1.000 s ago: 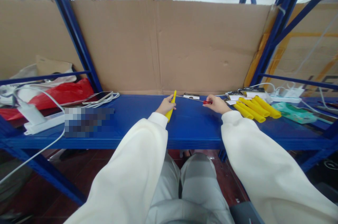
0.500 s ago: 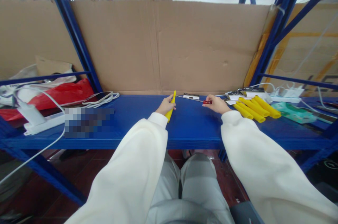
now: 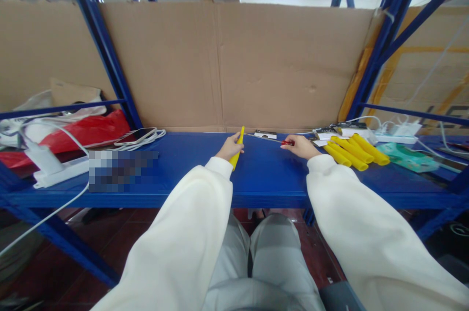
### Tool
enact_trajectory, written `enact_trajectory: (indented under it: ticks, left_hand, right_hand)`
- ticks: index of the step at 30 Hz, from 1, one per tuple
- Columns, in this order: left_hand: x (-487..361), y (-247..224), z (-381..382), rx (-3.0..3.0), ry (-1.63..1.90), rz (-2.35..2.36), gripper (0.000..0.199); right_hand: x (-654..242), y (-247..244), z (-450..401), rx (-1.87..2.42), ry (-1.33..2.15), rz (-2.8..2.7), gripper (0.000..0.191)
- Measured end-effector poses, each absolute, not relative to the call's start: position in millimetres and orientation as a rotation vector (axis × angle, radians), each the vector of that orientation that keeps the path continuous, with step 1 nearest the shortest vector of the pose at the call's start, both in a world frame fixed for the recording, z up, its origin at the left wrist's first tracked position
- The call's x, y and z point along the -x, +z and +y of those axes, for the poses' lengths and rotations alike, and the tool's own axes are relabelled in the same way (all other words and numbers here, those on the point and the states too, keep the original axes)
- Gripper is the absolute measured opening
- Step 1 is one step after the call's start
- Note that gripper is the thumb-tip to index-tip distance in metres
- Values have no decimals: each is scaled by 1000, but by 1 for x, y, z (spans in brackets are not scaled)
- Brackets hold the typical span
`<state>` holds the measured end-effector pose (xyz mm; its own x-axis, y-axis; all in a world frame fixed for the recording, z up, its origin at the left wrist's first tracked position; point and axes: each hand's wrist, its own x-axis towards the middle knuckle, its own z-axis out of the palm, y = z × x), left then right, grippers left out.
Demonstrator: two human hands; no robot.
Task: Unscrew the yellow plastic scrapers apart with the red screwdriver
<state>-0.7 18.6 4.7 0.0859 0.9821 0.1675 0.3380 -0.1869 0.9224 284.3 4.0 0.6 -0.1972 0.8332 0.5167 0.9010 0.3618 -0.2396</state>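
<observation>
In the head view, my left hand [image 3: 227, 148] is closed round a slim yellow piece [image 3: 235, 158], held tilted above the blue shelf [image 3: 190, 169]. My right hand [image 3: 302, 146] grips the red handle of a screwdriver [image 3: 287, 143]. Its thin metal shaft points left, and the end reaches the yellow piece near its upper part. Whether the tip touches it or a small screw there is too fine to see. Behind the shaft lies a small black-and-white packet [image 3: 266, 134].
Several yellow tube-like pieces [image 3: 353, 151] lie right of my right hand, before black-and-white boxes [image 3: 351, 130]. Beyond is a green plastic packet [image 3: 408, 157]. At left are a white power strip [image 3: 62, 172], a phone with white cable [image 3: 135, 136] and a red bag [image 3: 91, 130]. Cardboard [image 3: 256, 67] stands behind.
My right hand has shifted its grip slightly on the screwdriver handle. The yellow piece and my left hand stay in place.
</observation>
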Motion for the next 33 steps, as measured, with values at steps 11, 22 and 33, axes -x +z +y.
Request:
enact_trajectory:
  ticks: [11,22,33]
  left_hand:
    - [1,5,19,-1624,1105,1338,79]
    - [1,6,17,-1625,1104,1337,78]
    - [3,2,24,-1600,1130,1309,81]
  right_hand:
    - [-282,-1,6,1493,-82,-2119,22]
    - [-282,-3,7,1555,-106,-2134,20]
    - [-280,-3,7,1524,-92,-2115,19]
